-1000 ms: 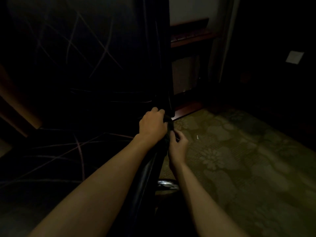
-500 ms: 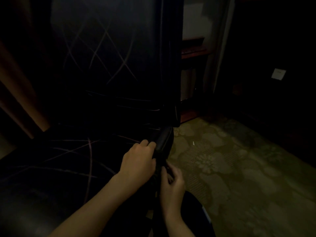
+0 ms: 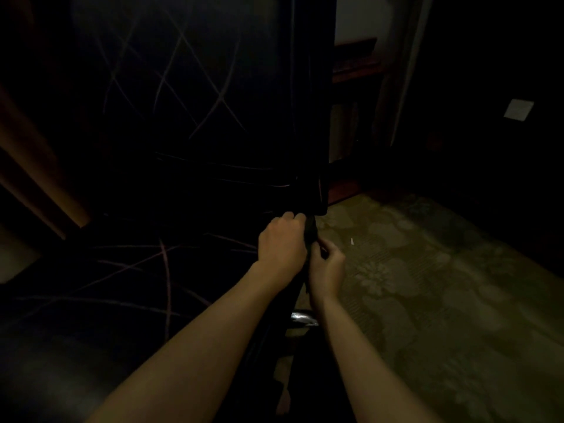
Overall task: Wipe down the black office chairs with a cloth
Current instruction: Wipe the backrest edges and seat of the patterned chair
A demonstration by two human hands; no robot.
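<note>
A black office chair (image 3: 189,123) with thin pale crossing lines fills the left and middle of the dim head view; its seat (image 3: 128,285) spreads below. A dark cloth (image 3: 311,236) is wrapped on the chair's right edge, where seat meets back. My left hand (image 3: 282,245) grips that edge with the cloth from the left, fingers curled over it. My right hand (image 3: 328,265) pinches the cloth from the right, just below. Most of the cloth is hidden between my hands.
A patterned green carpet (image 3: 427,300) covers the floor to the right. Dark wooden furniture (image 3: 354,68) stands behind the chair. A pale square (image 3: 518,109) shows on the dark right wall. A shiny metal chair part (image 3: 300,317) glints under my forearms.
Both hands slid down the chair's right edge toward me, then back up to the seat-back junction, keeping hold of the cloth. The view shifted with them.
</note>
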